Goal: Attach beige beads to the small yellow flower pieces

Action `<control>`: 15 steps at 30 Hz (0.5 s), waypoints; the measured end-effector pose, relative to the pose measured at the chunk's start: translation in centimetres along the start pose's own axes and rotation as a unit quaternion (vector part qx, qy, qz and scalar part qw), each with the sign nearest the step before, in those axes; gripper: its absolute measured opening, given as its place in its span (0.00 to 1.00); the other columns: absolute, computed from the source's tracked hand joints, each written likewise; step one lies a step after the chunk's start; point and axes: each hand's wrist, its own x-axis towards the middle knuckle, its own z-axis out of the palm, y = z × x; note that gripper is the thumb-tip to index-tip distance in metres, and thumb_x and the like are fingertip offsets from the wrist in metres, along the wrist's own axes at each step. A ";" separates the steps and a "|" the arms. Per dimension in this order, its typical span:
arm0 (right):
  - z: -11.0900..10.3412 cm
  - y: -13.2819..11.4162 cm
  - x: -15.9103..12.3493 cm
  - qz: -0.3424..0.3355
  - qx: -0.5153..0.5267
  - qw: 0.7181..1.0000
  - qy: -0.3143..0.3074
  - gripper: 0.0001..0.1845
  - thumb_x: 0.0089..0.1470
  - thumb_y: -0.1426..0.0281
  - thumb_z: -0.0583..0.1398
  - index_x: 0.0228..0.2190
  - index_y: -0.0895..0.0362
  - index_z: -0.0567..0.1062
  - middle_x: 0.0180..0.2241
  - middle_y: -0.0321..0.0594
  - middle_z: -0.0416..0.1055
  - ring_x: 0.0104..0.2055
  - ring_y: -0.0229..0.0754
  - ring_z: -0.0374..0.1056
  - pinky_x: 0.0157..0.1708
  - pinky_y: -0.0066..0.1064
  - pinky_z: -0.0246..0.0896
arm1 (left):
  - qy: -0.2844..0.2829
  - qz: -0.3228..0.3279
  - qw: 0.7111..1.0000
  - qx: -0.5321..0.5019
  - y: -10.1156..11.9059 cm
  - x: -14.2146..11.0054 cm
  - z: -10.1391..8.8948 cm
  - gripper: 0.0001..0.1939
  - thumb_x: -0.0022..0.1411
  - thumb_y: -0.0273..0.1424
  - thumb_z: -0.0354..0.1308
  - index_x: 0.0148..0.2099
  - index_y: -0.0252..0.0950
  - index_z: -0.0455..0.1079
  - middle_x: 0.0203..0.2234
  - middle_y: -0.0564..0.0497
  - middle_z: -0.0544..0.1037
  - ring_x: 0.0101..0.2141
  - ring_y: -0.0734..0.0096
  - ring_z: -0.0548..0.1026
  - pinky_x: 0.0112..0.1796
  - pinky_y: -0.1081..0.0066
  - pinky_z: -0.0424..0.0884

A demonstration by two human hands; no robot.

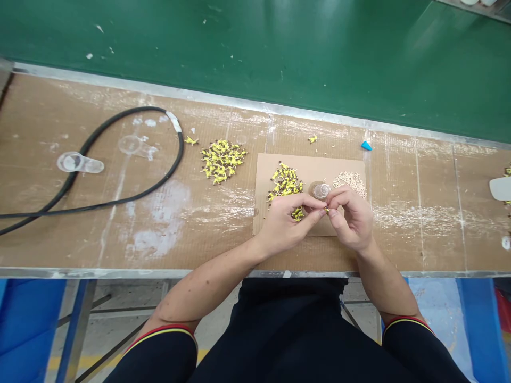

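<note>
My left hand [285, 223] is closed in a pinch on a tiny yellow figure [327, 209] above the cardboard sheet [315, 229]. My right hand [353, 221] meets it fingertip to fingertip, pinching at the same figure; most of it is hidden by the fingers. Partly under my left hand lies a pile of small yellow figures with dark heads [285, 180]. Just beyond the fingertips stands a small clear container [320, 190]. Tiny pale pieces [349, 182] are heaped beyond my right hand.
A larger heap of yellow figures [222, 160] lies left of the sheet. Farther left, a black cable [139, 204] loops near two clear plastic pieces [82, 163]. A blue object [366, 146] sits toward the back. Beyond the cardboard-covered bench runs a green surface [255, 53].
</note>
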 end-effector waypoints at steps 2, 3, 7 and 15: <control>-0.1 0.2 0.0 -0.006 -0.012 1.000 -0.001 0.06 0.58 0.75 0.59 0.32 0.51 0.70 0.30 0.36 0.72 0.31 0.41 0.68 0.31 0.36 0.64 | -0.003 -0.016 1.000 -0.008 0.0 0.0 -0.1 0.02 0.63 0.25 0.66 0.38 0.35 0.80 0.31 0.49 0.86 0.29 0.73 0.82 0.34 0.74 0.79; -0.2 0.2 -0.1 -0.010 -0.017 1.000 -0.002 0.06 0.58 0.75 0.59 0.32 0.51 0.70 0.31 0.36 0.72 0.32 0.41 0.69 0.31 0.36 0.64 | -0.004 -0.022 1.000 -0.012 -0.1 0.0 -0.1 0.02 0.64 0.26 0.66 0.38 0.36 0.80 0.31 0.49 0.86 0.29 0.72 0.82 0.34 0.74 0.80; -0.4 0.3 0.0 -0.017 -0.020 1.000 -0.005 0.07 0.57 0.76 0.60 0.31 0.51 0.71 0.30 0.36 0.73 0.32 0.41 0.70 0.31 0.36 0.65 | -0.008 -0.020 1.000 -0.017 0.0 0.0 -0.2 0.02 0.64 0.25 0.66 0.38 0.35 0.80 0.31 0.49 0.86 0.29 0.73 0.83 0.34 0.74 0.80; -0.4 0.0 0.0 0.041 0.047 0.998 -0.020 0.07 0.57 0.75 0.61 0.28 0.52 0.70 0.31 0.37 0.73 0.32 0.40 0.69 0.32 0.35 0.65 | -0.018 0.068 0.996 0.059 0.2 0.3 -0.4 0.04 0.65 0.23 0.64 0.38 0.36 0.78 0.31 0.50 0.86 0.29 0.74 0.83 0.34 0.75 0.79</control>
